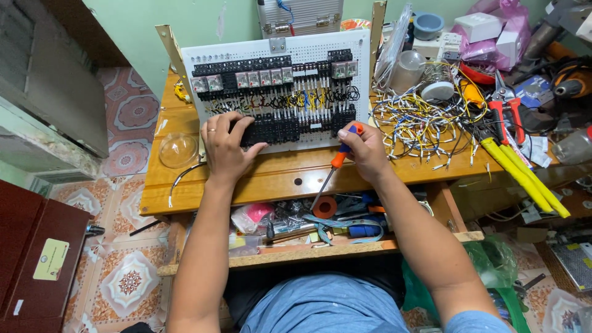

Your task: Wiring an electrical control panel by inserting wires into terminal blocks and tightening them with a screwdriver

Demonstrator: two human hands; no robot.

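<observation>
The left hand (225,145) presses flat, fingers released, steadying the white perforated wiring panel (277,92); the right hand (365,150) grips an orange-handled screwdriver (336,163), tip pointing near, away from the panel.

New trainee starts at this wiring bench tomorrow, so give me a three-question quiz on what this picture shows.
1. True or false: the right hand holds pliers.
2. Which hand rests on the black terminal blocks? A) left B) right C) neither
3. Fill in: the loose wires lie to the ____ of the white panel.

Key:
1. False: it holds an orange-handled screwdriver.
2. A, the left hand.
3. Right.
</observation>
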